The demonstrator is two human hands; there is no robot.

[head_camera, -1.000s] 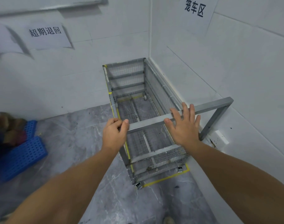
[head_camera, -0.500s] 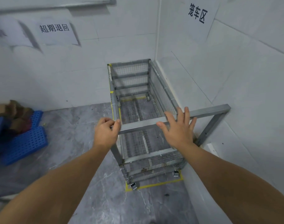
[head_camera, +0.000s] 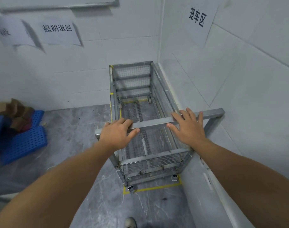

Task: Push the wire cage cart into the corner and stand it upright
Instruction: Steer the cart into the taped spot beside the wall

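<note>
The grey wire cage cart (head_camera: 163, 99) stands on its wheels in the corner, its long side against the right wall and its far end near the back wall. A grey metal handle bar (head_camera: 152, 123) crosses its near end. My left hand (head_camera: 118, 134) lies over the bar's left part, fingers curled loosely over it and thumb beneath. My right hand (head_camera: 188, 127) rests flat on the bar's right part with fingers spread. The cart is empty, with mesh floor and sides.
Yellow tape (head_camera: 155, 188) marks a rectangle on the grey floor around the cart. Blue perforated plastic pallets (head_camera: 23, 142) with cardboard boxes (head_camera: 12, 109) lie at the left. Paper signs hang on both white tiled walls. A shoe tip (head_camera: 131, 222) shows at the bottom.
The cart has slid a little deeper into the corner and squarer within the tape. My left hand loosened from a tight grip to fingers draped over the bar. My right hand stayed flat.
</note>
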